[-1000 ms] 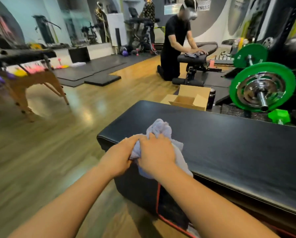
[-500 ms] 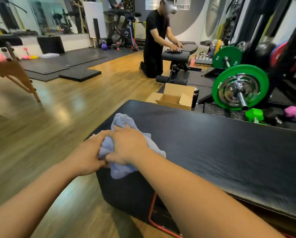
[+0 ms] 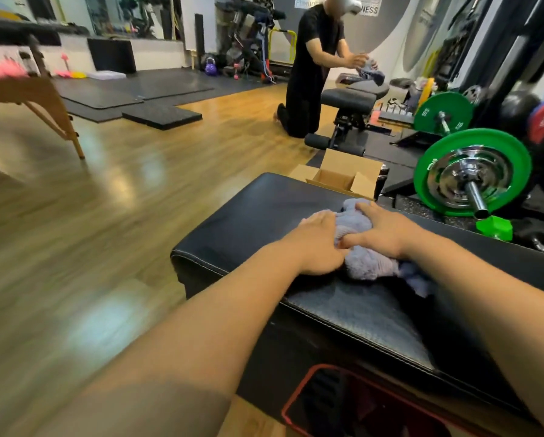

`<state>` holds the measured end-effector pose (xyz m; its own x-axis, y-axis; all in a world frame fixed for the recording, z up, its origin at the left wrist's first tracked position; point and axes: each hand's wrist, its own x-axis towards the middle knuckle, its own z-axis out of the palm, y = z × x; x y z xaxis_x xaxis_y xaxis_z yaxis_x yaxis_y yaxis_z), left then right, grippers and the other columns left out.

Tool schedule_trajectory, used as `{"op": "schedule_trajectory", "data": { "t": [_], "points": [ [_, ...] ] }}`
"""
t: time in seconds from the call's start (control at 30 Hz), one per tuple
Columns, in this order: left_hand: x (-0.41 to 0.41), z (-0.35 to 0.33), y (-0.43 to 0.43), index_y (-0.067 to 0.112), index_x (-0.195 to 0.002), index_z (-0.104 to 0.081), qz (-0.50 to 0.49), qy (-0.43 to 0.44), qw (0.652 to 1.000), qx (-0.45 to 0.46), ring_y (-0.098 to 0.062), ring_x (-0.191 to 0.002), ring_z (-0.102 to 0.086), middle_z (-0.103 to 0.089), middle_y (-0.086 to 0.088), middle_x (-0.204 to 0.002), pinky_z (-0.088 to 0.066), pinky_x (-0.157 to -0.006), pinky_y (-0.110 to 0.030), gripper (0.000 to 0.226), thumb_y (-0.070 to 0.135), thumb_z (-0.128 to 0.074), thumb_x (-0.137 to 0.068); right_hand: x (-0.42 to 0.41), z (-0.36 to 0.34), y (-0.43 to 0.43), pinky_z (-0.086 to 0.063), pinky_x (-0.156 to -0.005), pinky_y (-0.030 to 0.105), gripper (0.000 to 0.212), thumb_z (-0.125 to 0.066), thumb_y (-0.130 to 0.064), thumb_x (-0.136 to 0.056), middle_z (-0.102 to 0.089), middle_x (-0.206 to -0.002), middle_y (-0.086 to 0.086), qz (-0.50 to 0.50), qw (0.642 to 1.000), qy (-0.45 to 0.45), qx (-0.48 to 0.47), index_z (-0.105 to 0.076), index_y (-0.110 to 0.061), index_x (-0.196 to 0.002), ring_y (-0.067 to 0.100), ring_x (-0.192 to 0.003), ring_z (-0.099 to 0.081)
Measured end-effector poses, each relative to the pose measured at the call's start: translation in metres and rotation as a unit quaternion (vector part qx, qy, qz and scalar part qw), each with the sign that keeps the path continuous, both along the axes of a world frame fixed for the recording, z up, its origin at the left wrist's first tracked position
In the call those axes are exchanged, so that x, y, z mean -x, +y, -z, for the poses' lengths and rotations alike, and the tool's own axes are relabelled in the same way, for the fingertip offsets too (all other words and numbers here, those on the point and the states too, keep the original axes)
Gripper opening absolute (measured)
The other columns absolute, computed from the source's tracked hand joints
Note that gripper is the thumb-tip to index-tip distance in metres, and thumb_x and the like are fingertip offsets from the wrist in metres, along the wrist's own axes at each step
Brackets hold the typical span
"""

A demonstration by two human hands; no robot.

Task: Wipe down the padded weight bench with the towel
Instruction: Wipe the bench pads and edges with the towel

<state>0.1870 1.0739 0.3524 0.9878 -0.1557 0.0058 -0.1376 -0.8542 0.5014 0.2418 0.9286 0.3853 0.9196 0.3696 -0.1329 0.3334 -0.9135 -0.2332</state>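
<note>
Your left hand (image 3: 319, 244) lies flat, fingers straight, pressing the left side of the towel (image 3: 370, 263). Your right hand (image 3: 387, 234) spreads its fingers over the top of the bunched cloth and presses down, thumb pointing toward the left hand. Neither hand curls round the cloth.

The towel is a fluffy lavender-grey terry, crumpled into a lump on top of the weight bench (image 3: 248, 216), near its left end. The bench pad is smooth black vinyl with a slight sheen, rounded corners and a pale stitched seam along its edge; a red tubular frame (image 3: 295, 402) shows beneath.

Behind the bench stand an open brown cardboard box (image 3: 336, 176) and a glossy green weight plate (image 3: 434, 181) with a chrome hub. A wall sign (image 3: 370, 9) at the back shows the letters "NESS".
</note>
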Motion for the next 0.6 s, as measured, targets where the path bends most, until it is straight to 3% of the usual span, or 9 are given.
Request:
{"op": "schedule_trajectory", "data": {
  "t": [0.07, 0.13, 0.2, 0.27, 0.33, 0.43, 0.5, 0.6],
  "points": [
    [-0.006, 0.005, 0.010, 0.007, -0.148, -0.018, -0.014, -0.007, 1.000, -0.005, -0.031, -0.143, -0.019, -0.017, -0.010, -0.158, -0.019, -0.115, -0.040, 0.072, 0.045, -0.045, -0.094, -0.009, -0.005, 0.012, -0.039, -0.090, 0.037, 0.095, -0.069, -0.064, -0.059, -0.045, -0.143, 0.010, -0.008, 1.000, 0.014, -0.020, -0.039, -0.025, -0.140, 0.029, -0.113, -0.049],
    [-0.001, 0.008, 0.028, 0.006, -0.147, -0.020, -0.029, -0.024, 0.999, -0.015, -0.032, -0.141, -0.024, -0.020, -0.011, -0.157, -0.021, -0.113, -0.041, 0.064, 0.041, -0.038, -0.096, -0.014, -0.007, 0.030, -0.039, -0.097, 0.037, 0.096, -0.066, -0.058, -0.059, -0.045, -0.146, 0.010, -0.013, 1.000, 0.006, -0.012, -0.038, -0.022, -0.144, 0.031, -0.123, -0.048],
    [0.015, 0.008, 0.053, 0.007, -0.148, -0.017, -0.049, -0.044, 0.998, -0.023, -0.030, -0.141, -0.025, -0.019, -0.010, -0.157, -0.020, -0.113, -0.039, 0.059, 0.033, -0.033, -0.098, -0.007, -0.007, 0.059, -0.041, -0.097, 0.037, 0.083, -0.071, -0.054, -0.068, -0.050, -0.142, 0.010, -0.039, 0.999, -0.006, -0.013, -0.043, -0.023, -0.139, 0.031, -0.124, -0.049],
    [0.038, 0.009, 0.088, 0.011, -0.146, -0.023, -0.087, -0.059, 0.994, -0.021, -0.030, -0.136, -0.032, -0.026, -0.007, -0.155, -0.027, -0.108, -0.037, 0.052, 0.030, -0.032, -0.098, 0.003, -0.003, 0.095, -0.044, -0.088, 0.037, 0.069, -0.069, -0.059, -0.070, -0.057, -0.131, 0.006, -0.095, 0.995, -0.022, -0.011, -0.049, -0.028, -0.129, 0.031, -0.116, -0.054],
    [0.065, 0.013, 0.118, 0.014, -0.138, -0.034, -0.118, -0.082, 0.989, -0.029, -0.030, -0.127, -0.041, -0.036, -0.006, -0.148, -0.034, -0.099, -0.036, 0.043, 0.028, -0.034, -0.097, 0.017, 0.002, 0.128, -0.044, -0.086, 0.038, 0.076, -0.061, -0.068, -0.063, -0.055, -0.133, 0.003, -0.138, 0.990, -0.022, 0.000, -0.049, -0.032, -0.129, 0.031, -0.116, -0.053],
    [0.092, 0.015, 0.143, 0.014, -0.123, -0.047, -0.146, -0.098, 0.984, -0.028, -0.027, -0.119, -0.048, -0.050, -0.009, -0.133, -0.035, -0.098, -0.034, 0.030, 0.022, -0.040, -0.095, 0.039, 0.007, 0.160, -0.044, -0.093, 0.039, 0.093, -0.051, -0.073, -0.055, -0.047, -0.143, 0.000, -0.176, 0.984, -0.022, -0.014, -0.046, -0.034, -0.139, 0.028, -0.122, -0.051],
    [0.098, 0.016, 0.147, 0.013, -0.121, -0.048, -0.153, -0.095, 0.983, -0.037, -0.026, -0.117, -0.048, -0.052, -0.008, -0.128, -0.034, -0.099, -0.033, 0.031, 0.021, -0.038, -0.093, 0.048, 0.006, 0.168, -0.047, -0.091, 0.040, 0.085, -0.054, -0.072, -0.059, -0.050, -0.138, 0.000, -0.195, 0.980, -0.020, -0.031, -0.051, -0.035, -0.135, 0.028, -0.118, -0.053],
    [0.105, 0.015, 0.142, 0.012, -0.123, -0.050, -0.146, -0.108, 0.982, -0.055, -0.025, -0.119, -0.050, -0.053, -0.007, -0.129, -0.039, -0.100, -0.034, 0.056, 0.035, -0.022, -0.080, 0.057, 0.006, 0.160, -0.047, -0.092, 0.039, 0.074, -0.056, -0.068, -0.064, -0.050, -0.137, -0.003, -0.212, 0.976, -0.019, -0.046, -0.057, -0.034, -0.129, 0.027, -0.115, -0.054]
  ]
}}
